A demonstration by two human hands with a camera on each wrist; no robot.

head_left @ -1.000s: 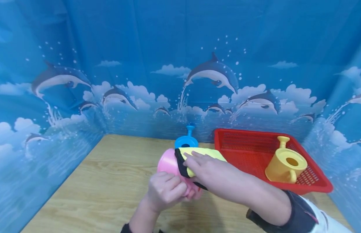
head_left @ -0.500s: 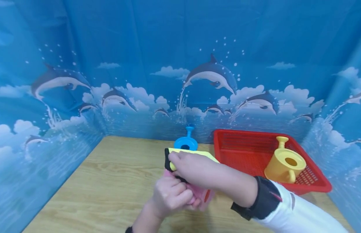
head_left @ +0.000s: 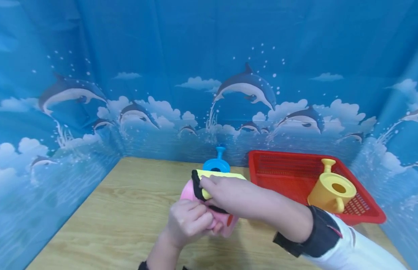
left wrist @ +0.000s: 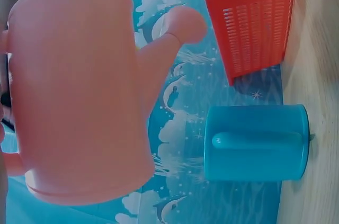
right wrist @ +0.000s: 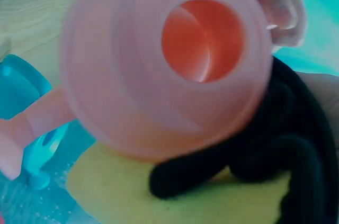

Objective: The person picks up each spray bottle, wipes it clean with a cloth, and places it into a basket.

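Observation:
My left hand (head_left: 190, 221) grips the handle of a pink watering can (left wrist: 79, 86), holding it tipped on its side above the table. In the right wrist view its round opening and orange-tinted inside show. My right hand (head_left: 225, 193) holds a yellow cloth with a black edge (head_left: 225, 174) against the can's far side, fingers curled into the cloth. The cloth (right wrist: 122, 187) lies along the can's wall in the right wrist view. The right hand and cloth cover much of the can in the head view.
A blue watering can (head_left: 217, 165) stands behind the hands near the back edge of the wooden table (head_left: 128, 210). To the right, a red plastic basket (head_left: 283, 155) holds a yellow watering can (head_left: 325, 195). A blue dolphin-print curtain (head_left: 161, 56) surrounds the table.
My right hand has slid left over the can with the cloth, its flatter fingers now curled in. The pink can has turned and shifted slightly right, then partly back left.

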